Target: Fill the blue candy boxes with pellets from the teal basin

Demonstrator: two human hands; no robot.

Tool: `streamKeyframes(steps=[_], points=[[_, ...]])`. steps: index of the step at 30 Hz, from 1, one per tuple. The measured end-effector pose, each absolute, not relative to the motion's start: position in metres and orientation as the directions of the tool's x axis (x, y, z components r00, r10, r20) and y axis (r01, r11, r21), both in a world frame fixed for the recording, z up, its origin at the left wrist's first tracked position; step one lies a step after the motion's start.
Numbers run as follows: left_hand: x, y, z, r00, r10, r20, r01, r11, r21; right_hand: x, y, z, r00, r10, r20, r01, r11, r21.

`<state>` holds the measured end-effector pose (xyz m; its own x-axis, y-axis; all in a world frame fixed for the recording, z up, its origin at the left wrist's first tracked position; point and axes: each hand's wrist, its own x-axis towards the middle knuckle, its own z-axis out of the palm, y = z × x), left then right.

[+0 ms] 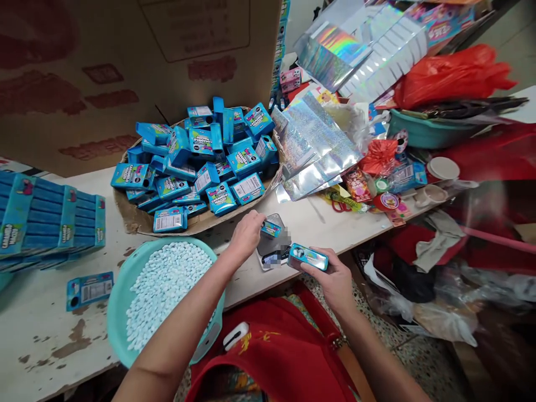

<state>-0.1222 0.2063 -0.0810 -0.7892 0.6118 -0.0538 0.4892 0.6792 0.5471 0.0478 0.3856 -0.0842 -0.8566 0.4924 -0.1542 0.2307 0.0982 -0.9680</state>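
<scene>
The right hand (338, 279) is clamped around a blue box (310, 258), held just above the edge of the tabletop (240, 279), its round opening facing up with something pale inside. The left hand (247, 233) has its fingers drawn together on a small blue piece (271, 229) over a grey device (273, 244). Many blue cartons (203, 142) already lie heaped in the cardboard tray (122, 216), while the basin (114, 312) remains well filled with pale blue candies (167, 285), so much appears left to pack. Whether the heaped cartons are full cannot be told. The left forearm hides part of the basin, the stacked cartons (50, 218) run off the left edge, pixelation blurs the device's lower part, and the fingers cover one end of the small piece, leaving its shape unclear.
</scene>
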Motion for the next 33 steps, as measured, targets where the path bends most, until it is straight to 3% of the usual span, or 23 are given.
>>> streamKeyframes(steps=[10, 15, 17, 19, 22, 24, 26, 29, 31, 33], points=[[-0.128, 0.202, -0.077, -0.762, 0.647, -0.012, 0.515, 0.619, 0.593, 0.042, 0.394, -0.088, -0.82, 0.554, -0.146, 0.234, 0.091, -0.968], [-0.123, 0.207, -0.087, -0.649, 0.756, -0.083, 0.642, 0.603, 0.474, 0.038, 0.395, -0.087, -0.819, 0.564, -0.107, 0.218, 0.133, -0.967], [-0.118, 0.207, -0.09, -0.677, 0.721, -0.151, 0.62, 0.668, 0.411, 0.032, 0.392, -0.091, -0.835, 0.539, -0.116, 0.212, 0.121, -0.97], [-0.109, 0.193, -0.086, -0.766, 0.625, -0.152, 0.528, 0.745, 0.406, 0.023, 0.385, -0.098, -0.851, 0.51, -0.123, 0.208, 0.112, -0.972], [-0.09, 0.142, -0.062, -0.904, 0.428, -0.01, 0.358, 0.769, 0.529, 0.001, 0.369, -0.118, -0.869, 0.49, -0.06, 0.154, 0.154, -0.976], [-0.074, 0.093, -0.038, -0.966, 0.242, 0.094, 0.249, 0.765, 0.594, -0.015, 0.354, -0.136, -0.878, 0.479, 0.013, 0.1, 0.21, -0.973], [-0.055, 0.039, -0.014, -0.99, 0.017, 0.139, 0.095, 0.81, 0.579, -0.027, 0.341, -0.152, -0.884, 0.465, 0.039, 0.089, 0.25, -0.964], [-0.016, -0.046, 0.008, -0.923, -0.381, 0.061, -0.328, 0.859, 0.393, -0.03, 0.334, -0.159, -0.894, 0.448, 0.001, 0.132, 0.266, -0.955], [0.01, -0.102, 0.003, -0.754, -0.654, -0.063, -0.653, 0.734, 0.188, -0.025, 0.339, -0.152, -0.896, 0.443, -0.011, 0.133, 0.245, -0.96], [0.028, -0.153, -0.019, -0.586, -0.793, -0.165, -0.806, 0.591, 0.023, -0.021, 0.351, -0.144, -0.882, 0.471, -0.019, 0.141, 0.226, -0.964]])
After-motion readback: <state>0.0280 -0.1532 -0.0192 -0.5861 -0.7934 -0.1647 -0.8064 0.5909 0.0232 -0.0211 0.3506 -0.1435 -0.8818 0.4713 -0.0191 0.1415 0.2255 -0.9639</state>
